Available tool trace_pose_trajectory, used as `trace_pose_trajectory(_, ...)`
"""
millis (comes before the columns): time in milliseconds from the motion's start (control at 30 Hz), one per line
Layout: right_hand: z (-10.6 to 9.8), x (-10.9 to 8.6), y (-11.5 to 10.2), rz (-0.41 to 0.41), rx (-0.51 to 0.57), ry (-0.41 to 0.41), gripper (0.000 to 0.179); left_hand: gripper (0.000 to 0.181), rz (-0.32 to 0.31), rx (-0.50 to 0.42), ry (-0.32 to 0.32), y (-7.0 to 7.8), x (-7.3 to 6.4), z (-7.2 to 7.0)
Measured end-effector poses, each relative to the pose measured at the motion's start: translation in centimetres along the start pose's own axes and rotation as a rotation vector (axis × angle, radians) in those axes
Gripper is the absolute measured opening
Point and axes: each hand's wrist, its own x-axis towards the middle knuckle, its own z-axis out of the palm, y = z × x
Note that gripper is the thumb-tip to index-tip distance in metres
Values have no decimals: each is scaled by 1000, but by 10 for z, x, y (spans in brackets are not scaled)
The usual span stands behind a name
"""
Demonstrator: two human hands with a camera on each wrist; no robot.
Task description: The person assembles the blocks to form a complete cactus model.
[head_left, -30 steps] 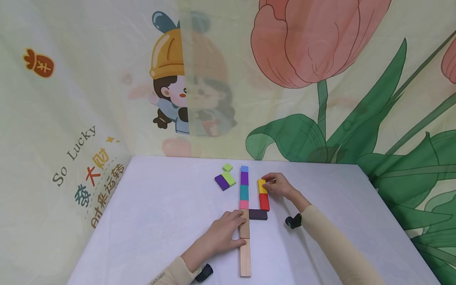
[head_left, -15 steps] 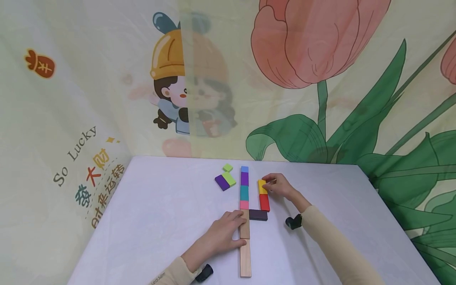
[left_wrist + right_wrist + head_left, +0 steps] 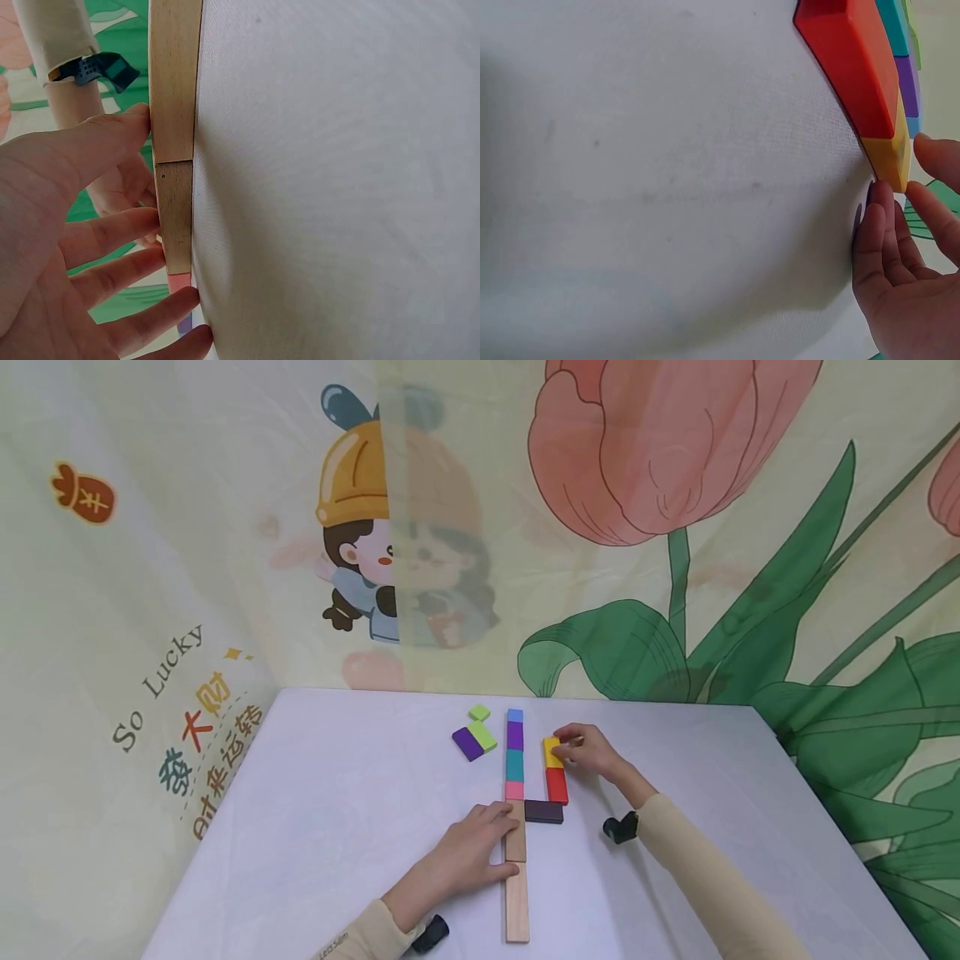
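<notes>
My left hand rests at the left side of two plain wooden blocks laid end to end, its fingers fairly straight. Fingertips touch the farther wooden block, and the thumb reaches the nearer wooden block. At the right, my right hand pinches the far end of a yellow block between thumb and fingers. The yellow block lies end to end with a red block. A dark, nearly black block sits crosswise, its left end against the farther wooden block.
Beyond the wooden blocks the row goes on with pink, teal, purple and blue blocks. Left of it lie a dark purple block and two lime green blocks. A printed cloth wall stands behind the white table.
</notes>
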Motion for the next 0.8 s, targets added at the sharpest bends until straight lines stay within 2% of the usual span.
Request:
trace_pose_trajectory(300,-8,-9,8,-32,-64,10,45,60,-9,-6,-19,1,1,0)
trace_pose_trajectory(400,-13,-18,9,-101,-83,-7,38,60,-7,-6,-18,1,2,0)
trace_pose_trajectory(600,-13,-46,5,-233,-129,-109,30,60,-10,-13,-19,1,0,-1)
trace_pose_trajectory(800,-4,-60,3,-231,-167,-93,35,59,2,-9,-16,1,0,-2)
